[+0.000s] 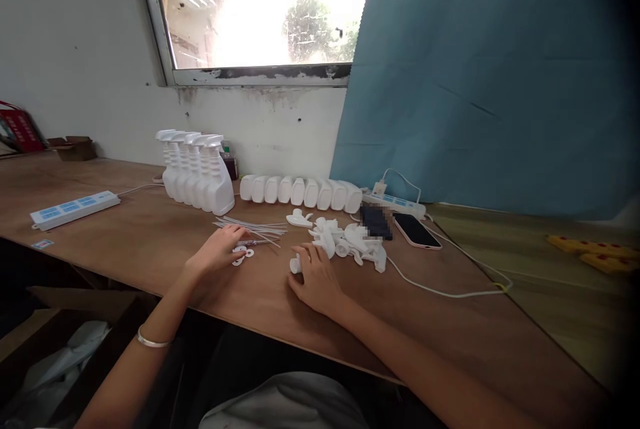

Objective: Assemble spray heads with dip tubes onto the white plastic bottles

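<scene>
My left hand point(220, 249) reaches over the table with thumb and fingers apart. Its fingertips are beside several small white ring washers point(249, 253) and the near ends of a bundle of thin white tubes point(265, 226). My right hand point(317, 279) is low over the table, its thumb and fingers around a white piece point(295, 264) that looks like a spray trigger head, mostly hidden by the hand. Just behind it lies a heap of white spray trigger heads point(357, 242). One more trigger head point(299, 218) lies apart from the heap.
Several white spray bottles point(220, 182) with trigger heads stand at the back left. White bottles point(299, 191) lie in a row beside them. Power strips point(77, 208), a phone point(416, 230) and a white cable point(450, 294) are around. An open cardboard box point(115, 306) sits below left.
</scene>
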The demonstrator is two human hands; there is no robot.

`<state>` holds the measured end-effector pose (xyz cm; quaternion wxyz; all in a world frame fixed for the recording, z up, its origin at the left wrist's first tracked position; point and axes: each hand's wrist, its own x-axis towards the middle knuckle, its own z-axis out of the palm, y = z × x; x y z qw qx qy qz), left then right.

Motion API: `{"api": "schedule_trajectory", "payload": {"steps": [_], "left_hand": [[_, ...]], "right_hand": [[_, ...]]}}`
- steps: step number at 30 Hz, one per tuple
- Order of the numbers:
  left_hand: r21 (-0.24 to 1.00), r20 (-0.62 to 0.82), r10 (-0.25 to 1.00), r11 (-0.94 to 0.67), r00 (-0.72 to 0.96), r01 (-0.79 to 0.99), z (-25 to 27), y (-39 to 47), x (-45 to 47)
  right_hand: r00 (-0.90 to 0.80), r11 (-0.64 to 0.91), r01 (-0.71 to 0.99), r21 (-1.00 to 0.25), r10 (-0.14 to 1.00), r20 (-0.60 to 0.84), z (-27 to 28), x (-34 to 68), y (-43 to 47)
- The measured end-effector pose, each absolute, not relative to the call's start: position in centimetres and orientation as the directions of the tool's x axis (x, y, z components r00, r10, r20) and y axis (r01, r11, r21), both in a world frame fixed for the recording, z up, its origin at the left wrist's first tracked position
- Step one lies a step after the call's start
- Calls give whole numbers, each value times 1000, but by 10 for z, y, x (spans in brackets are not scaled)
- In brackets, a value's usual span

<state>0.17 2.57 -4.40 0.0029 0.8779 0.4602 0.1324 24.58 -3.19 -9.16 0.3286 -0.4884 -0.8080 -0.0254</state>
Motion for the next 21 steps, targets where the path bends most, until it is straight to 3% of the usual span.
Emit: {"api": "schedule_trajectory", "payload": {"steps": [11,21], "left_hand": [[70,152,860,-501,487,862,-53,39,-5],[-74,174,846,-498,503,864,-57,38,6]], "right_hand": [[-351,544,736,-403,815,460,-98,249,-25],[-256,510,661,-550,842,474,-90,244,-29]]}}
